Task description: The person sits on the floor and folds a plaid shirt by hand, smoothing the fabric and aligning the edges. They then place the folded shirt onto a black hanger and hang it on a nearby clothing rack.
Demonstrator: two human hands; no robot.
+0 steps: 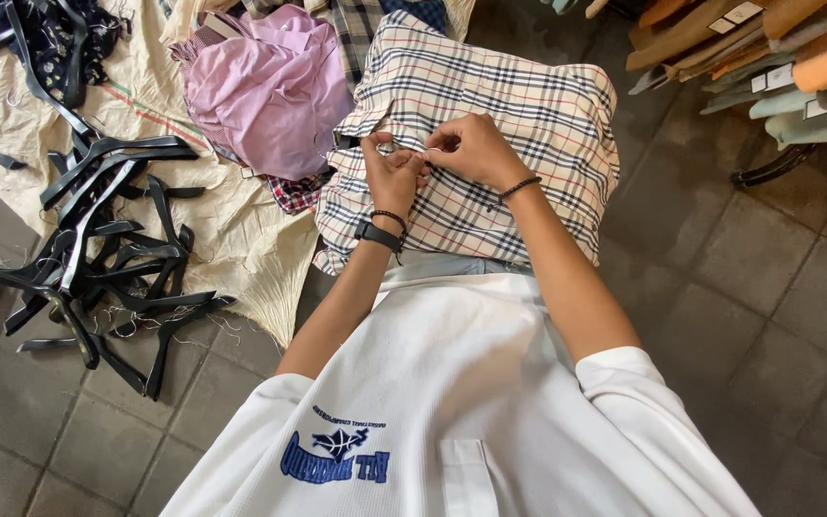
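A cream plaid shirt [528,105] with dark and red checks lies spread over my lap. My left hand [392,172] and my right hand [471,148] meet at the shirt's front, fingers pinched on the fabric near the collar and placket. The left wrist carries a black watch and a bead band; a thin black band circles the right wrist. What sits between the fingertips is too small to tell.
A pink shirt [270,91] lies to the left on a cream sheet [232,230]. A heap of black hangers [107,249] lies further left on the tiled floor. Folded garments on a rack [768,67] hang at the upper right. More checked cloth lies behind.
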